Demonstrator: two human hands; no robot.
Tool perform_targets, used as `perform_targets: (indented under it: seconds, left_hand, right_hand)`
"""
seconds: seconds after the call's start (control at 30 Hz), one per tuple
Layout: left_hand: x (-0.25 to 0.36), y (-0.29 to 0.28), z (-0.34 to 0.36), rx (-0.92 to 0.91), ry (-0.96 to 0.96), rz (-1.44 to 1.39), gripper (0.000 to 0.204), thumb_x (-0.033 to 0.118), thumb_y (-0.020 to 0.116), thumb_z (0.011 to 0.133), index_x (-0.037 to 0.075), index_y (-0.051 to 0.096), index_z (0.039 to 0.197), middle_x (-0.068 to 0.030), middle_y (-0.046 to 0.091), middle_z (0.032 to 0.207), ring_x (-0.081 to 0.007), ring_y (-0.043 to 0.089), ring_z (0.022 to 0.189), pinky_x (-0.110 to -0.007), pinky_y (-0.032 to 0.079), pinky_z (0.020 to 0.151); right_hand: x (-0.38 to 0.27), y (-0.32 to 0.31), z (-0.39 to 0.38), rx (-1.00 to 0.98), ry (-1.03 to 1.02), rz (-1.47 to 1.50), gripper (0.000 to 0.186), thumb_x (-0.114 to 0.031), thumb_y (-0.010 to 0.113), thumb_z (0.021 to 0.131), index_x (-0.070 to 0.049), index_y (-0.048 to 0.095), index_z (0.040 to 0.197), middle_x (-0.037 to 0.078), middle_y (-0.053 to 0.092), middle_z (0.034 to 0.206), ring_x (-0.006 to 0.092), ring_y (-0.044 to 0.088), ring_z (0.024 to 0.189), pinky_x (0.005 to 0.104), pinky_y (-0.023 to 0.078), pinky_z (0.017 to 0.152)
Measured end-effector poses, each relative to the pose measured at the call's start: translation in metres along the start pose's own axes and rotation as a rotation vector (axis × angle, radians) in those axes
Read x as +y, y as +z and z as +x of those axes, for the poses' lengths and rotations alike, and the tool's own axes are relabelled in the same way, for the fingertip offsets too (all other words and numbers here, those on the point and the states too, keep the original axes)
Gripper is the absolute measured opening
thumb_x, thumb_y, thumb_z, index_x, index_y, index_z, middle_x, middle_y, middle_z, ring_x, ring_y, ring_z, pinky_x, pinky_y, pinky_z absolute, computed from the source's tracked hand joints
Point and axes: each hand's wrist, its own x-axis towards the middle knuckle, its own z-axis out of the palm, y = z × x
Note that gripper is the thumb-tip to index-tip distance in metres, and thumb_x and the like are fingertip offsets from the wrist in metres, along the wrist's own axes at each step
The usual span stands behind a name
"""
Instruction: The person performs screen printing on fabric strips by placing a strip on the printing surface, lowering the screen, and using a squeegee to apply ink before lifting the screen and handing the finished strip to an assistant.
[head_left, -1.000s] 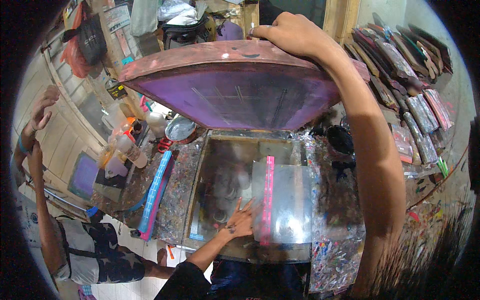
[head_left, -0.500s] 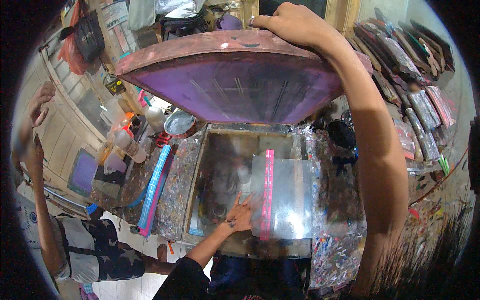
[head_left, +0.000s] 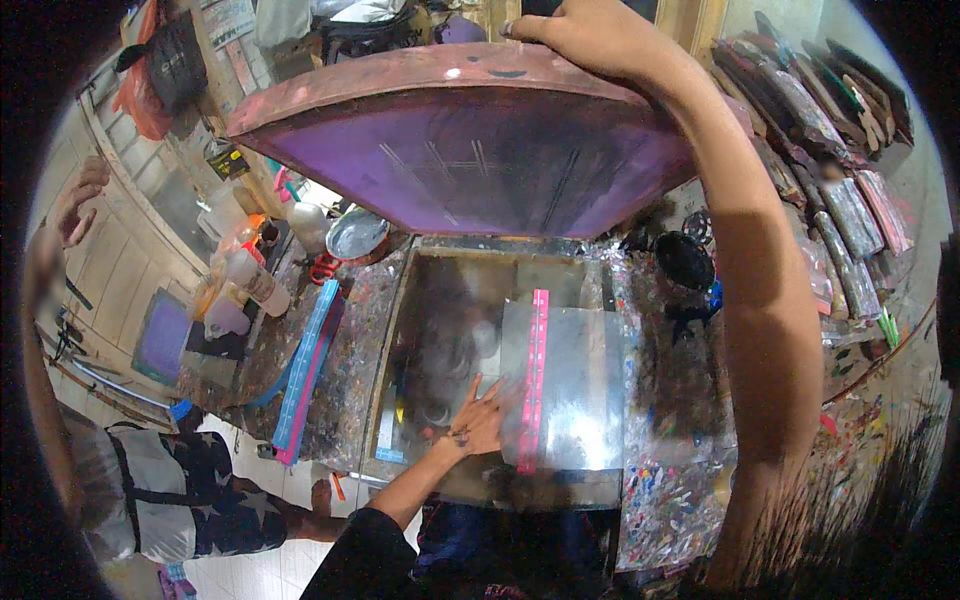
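Workshop corner; paint-spattered tabletop [head_left: 350,370]. Framed screen [head_left: 480,150]: one, reddish rim, purple mesh, tilted up; upper edge held by the right grip [head_left: 590,38], which is closed over the rim and partly cut off by the picture's upper border. Left grip [head_left: 480,418]: nearer the body than the screen, palm down, fingers spread, holding nothing visible. Under it: glossy panel [head_left: 450,300]. At its fingertips: left edge of a clear sheet [head_left: 580,400]; just right of them, a pink strip [head_left: 534,380], over or under the sheet, cannot tell. Left of the left grip: blue strip [head_left: 305,370]; beyond, red scissors [head_left: 323,268], bowl [head_left: 357,235]. Right of the left grip, well apart: dark bowl [head_left: 684,260]. Right of the right grip: stacked long tools [head_left: 800,120]. Far left of both grips: another person's hand [head_left: 82,200], raised.
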Motion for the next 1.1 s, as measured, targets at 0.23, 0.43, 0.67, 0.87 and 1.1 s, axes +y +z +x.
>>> perform_targets:
  seconds: [0.23,0.43,0.67,0.87,1.1]
  left_hand:
    - [-0.007,0.021,-0.005,0.123,0.021,-0.109,0.080,0.056,0.055,0.095,0.012,0.038,0.160,-0.0102,0.038,0.165,-0.0300,0.021,0.158,-0.064,0.001,0.126]
    - [-0.005,0.006,-0.005,0.149,0.043,-0.151,0.078,0.054,0.056,0.095,0.011,0.041,0.158,-0.0106,0.039,0.164,-0.0299,0.024,0.157,-0.063,0.004,0.126]
    - [0.010,0.022,-0.035,0.250,-0.308,-0.225,0.065,0.035,0.055,0.100,0.003,0.042,0.155,-0.0153,0.039,0.163,-0.0301,0.030,0.155,-0.055,0.017,0.126]
    - [0.024,0.020,-0.075,0.225,-0.365,-0.266,0.060,0.031,0.054,0.102,0.005,0.043,0.155,-0.0142,0.037,0.165,-0.0315,0.030,0.154,-0.053,0.019,0.126]
    - [0.026,0.015,-0.071,0.205,-0.385,-0.233,0.063,0.031,0.059,0.100,0.005,0.044,0.155,-0.0141,0.037,0.164,-0.0312,0.031,0.153,-0.053,0.020,0.125]
  right_hand:
    - [-0.008,-0.002,-0.001,0.008,-0.079,-0.029,0.036,-0.034,0.050,0.101,-0.020,0.071,0.126,0.033,0.070,0.104,0.0482,0.069,0.102,0.0543,0.055,0.089]
    - [-0.003,0.000,0.003,0.046,-0.110,-0.048,0.035,-0.035,0.050,0.101,-0.018,0.072,0.123,0.033,0.069,0.106,0.0488,0.069,0.103,0.0539,0.054,0.090]
    - [0.003,0.000,0.007,-0.004,-0.144,-0.048,0.037,-0.028,0.047,0.103,-0.016,0.067,0.132,0.030,0.069,0.117,0.0462,0.070,0.105,0.0519,0.055,0.094]
    - [-0.010,-0.011,-0.001,-0.006,-0.049,0.110,0.040,-0.036,0.047,0.102,-0.021,0.070,0.130,0.027,0.067,0.128,0.0435,0.065,0.117,0.0492,0.049,0.100]
    - [0.013,0.001,0.018,0.039,-0.184,-0.025,0.040,-0.033,0.048,0.102,-0.020,0.070,0.132,0.025,0.067,0.129,0.0417,0.066,0.118,0.0474,0.049,0.102]
